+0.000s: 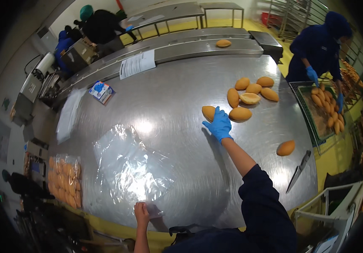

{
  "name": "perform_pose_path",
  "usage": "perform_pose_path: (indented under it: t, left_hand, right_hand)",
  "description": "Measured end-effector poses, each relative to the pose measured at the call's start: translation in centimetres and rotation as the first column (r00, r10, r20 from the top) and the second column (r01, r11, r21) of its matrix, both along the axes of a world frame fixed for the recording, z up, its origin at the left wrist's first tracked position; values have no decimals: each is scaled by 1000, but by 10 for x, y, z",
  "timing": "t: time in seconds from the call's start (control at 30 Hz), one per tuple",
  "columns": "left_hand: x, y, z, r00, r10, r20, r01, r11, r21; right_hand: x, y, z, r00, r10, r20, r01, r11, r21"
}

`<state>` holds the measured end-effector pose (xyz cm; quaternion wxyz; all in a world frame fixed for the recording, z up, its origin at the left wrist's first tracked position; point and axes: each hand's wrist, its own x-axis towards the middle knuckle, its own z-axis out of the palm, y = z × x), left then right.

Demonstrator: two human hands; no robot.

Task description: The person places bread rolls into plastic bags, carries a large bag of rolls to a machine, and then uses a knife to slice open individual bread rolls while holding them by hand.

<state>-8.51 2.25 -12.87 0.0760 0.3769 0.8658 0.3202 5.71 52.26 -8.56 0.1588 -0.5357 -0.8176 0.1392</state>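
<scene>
My right hand (pixel 220 125), in a blue glove, reaches out over the steel table (pixel 181 88). Its thumb and fingers curl around the near right side of a golden bread roll (pixel 208 112). Another roll (pixel 240 114) lies just to the right of the fingers. Beyond it several more rolls (pixel 253 88) form a loose group, one of them a split roll (pixel 250 98) showing its pale inside. At the near edge my bare left hand (pixel 142 213) is closed on the edge of a clear plastic bag (pixel 133 164), which lies flat and crinkled on the table.
A knife (pixel 298 170) and a single roll (pixel 285 148) lie at the right. Packed rolls (pixel 64 181) sit at the left edge. A glove box (pixel 101 92) and paper sheet (pixel 137 64) lie farther back. A co-worker (pixel 321 46) handles rolls over a green-edged tray (pixel 312 114).
</scene>
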Motion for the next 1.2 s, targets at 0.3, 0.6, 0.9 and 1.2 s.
perform_pose_path:
  t: [0.3, 0.6, 0.9, 1.2]
  left_hand:
    - [104, 48, 20, 998, -14, -69, -6, 960, -280]
    - [119, 63, 30, 995, 94, -23, -95, 923, -374]
    - [131, 75, 54, 990, 110, 88, -57, 884, -464]
    - [141, 49, 11, 981, -90, -171, 45, 967, -249]
  right_hand:
    - [44, 43, 2, 930, 368, 25, -368, 925, 94]
    - [112, 98, 19, 822, 528, 213, -530, 846, -52]
    - [87, 30, 35, 972, 200, 126, -177, 969, -169]
    - [136, -209, 22, 954, 269, 129, -252, 959, -131]
